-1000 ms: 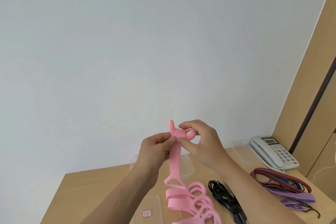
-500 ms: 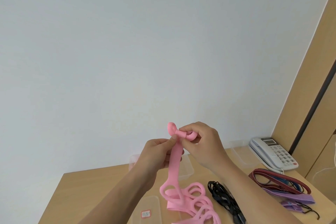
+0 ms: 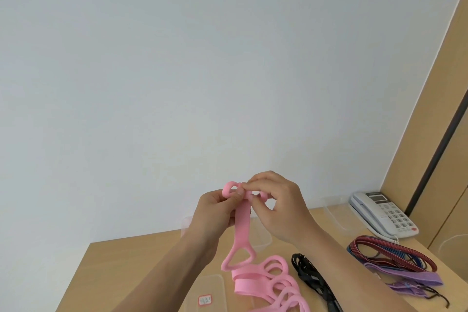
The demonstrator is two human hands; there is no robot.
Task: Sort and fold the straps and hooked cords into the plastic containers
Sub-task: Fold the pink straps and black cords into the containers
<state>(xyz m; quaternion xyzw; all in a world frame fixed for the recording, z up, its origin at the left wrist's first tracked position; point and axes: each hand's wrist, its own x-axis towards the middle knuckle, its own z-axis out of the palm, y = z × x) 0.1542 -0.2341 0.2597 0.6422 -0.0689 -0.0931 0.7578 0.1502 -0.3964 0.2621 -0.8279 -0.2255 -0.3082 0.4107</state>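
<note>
Above the table's [image 3: 131, 258] near edge, the pink strap [image 3: 242, 228] hangs taut for folding, its tail heaped beside a clear container [image 3: 260, 238]. Left hand [image 3: 215, 215] pinches its top; right hand [image 3: 276, 206] pinches the loop end, apparently rolling it.

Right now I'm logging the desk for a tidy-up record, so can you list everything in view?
pink strap: one, pink, held up above the desk
pink straps: a heap, pink, desk centre
black cords: a bundle, black, right of the pink heap
red and purple straps: a pile, desk right
clear containers: at least two, far desk
clear lid: one, red-bordered label, near edge
telephone: one, white, far right
desk: one, light wood
left hand, right hand: both pinch the held strap's top
</note>
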